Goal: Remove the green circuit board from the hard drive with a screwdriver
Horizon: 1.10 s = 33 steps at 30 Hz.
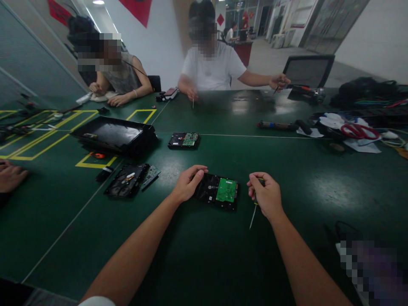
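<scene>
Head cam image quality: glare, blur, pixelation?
Head view: pale glare on the green table, right of the right hand and at the far side; head view: circuit board distinct, fine markings unreadable; head view: pixelation over two faces and a lower-right patch.

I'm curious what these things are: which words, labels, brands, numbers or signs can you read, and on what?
None can be read.
White sticker on the hard drive at the left hand: too small.
Pale label on the farthest drive: too small.
Red wall decorations: any writing too blurred.
</scene>
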Each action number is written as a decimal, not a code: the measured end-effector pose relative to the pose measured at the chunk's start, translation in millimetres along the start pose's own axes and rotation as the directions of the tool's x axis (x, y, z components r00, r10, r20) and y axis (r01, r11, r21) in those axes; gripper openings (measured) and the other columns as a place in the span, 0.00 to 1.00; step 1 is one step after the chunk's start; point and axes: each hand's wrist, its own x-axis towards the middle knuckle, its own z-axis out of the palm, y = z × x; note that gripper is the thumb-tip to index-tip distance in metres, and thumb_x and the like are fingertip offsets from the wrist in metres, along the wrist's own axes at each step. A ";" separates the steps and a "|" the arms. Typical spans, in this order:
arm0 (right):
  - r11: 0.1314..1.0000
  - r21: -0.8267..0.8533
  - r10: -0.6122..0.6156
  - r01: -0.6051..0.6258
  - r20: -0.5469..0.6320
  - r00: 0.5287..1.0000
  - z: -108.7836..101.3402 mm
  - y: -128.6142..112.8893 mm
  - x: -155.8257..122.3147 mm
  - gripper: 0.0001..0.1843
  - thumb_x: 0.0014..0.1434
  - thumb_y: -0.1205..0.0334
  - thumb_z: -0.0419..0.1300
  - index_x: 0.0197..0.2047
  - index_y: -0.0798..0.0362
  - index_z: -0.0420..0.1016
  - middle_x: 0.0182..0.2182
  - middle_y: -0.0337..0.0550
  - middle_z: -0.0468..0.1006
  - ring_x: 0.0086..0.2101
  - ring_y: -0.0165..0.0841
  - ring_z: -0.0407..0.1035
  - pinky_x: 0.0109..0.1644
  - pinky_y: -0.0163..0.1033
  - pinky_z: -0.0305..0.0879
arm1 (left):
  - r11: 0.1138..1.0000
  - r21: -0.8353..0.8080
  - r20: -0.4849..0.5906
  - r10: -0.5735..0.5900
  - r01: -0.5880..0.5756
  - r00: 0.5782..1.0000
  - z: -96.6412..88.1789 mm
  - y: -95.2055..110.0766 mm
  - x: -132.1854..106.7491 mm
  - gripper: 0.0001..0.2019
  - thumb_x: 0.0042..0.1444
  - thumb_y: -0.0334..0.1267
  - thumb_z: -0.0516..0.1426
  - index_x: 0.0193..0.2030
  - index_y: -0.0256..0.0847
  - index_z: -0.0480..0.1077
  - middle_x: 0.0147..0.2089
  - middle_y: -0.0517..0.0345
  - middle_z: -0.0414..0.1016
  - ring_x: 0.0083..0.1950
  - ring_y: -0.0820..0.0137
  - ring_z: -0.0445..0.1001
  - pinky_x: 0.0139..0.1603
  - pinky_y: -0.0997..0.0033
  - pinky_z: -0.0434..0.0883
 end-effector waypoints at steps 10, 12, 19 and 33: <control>0.989 -0.148 -0.003 0.000 -0.019 1.000 0.9 -5.0 -3.1 0.20 0.62 0.43 0.68 0.45 0.51 0.77 0.31 0.42 0.81 0.20 0.27 0.69 0.18 0.31 0.63 | 0.989 0.103 0.061 0.099 -0.105 0.993 -1.4 0.7 3.4 0.17 0.74 0.48 0.52 0.59 0.44 0.75 0.55 0.50 0.81 0.57 0.59 0.79 0.60 0.54 0.74; 0.983 -0.184 0.007 -0.009 -0.011 1.000 1.0 -5.2 -3.9 0.19 0.64 0.43 0.67 0.45 0.51 0.77 0.30 0.41 0.81 0.19 0.27 0.68 0.18 0.31 0.62 | 0.987 0.109 0.065 0.111 -0.118 0.992 -2.5 0.8 3.8 0.17 0.74 0.47 0.52 0.59 0.44 0.74 0.55 0.49 0.81 0.57 0.59 0.79 0.60 0.54 0.74; 0.985 -0.172 0.025 -0.025 -0.005 1.000 0.3 -6.6 -5.3 0.22 0.63 0.41 0.68 0.45 0.52 0.76 0.30 0.44 0.82 0.19 0.28 0.69 0.17 0.32 0.60 | 0.964 0.172 0.096 0.187 -0.202 0.978 -3.8 -0.7 3.5 0.14 0.73 0.44 0.53 0.58 0.42 0.74 0.56 0.47 0.79 0.59 0.59 0.76 0.62 0.53 0.74; 0.976 -0.216 0.018 -0.018 -0.002 1.000 2.2 -8.1 -5.0 0.19 0.65 0.43 0.66 0.43 0.51 0.76 0.28 0.41 0.81 0.19 0.28 0.68 0.21 0.33 0.62 | 0.974 0.171 0.046 0.144 -0.150 0.988 -2.1 -0.8 4.6 0.14 0.75 0.44 0.51 0.55 0.43 0.75 0.53 0.49 0.81 0.56 0.61 0.78 0.60 0.55 0.74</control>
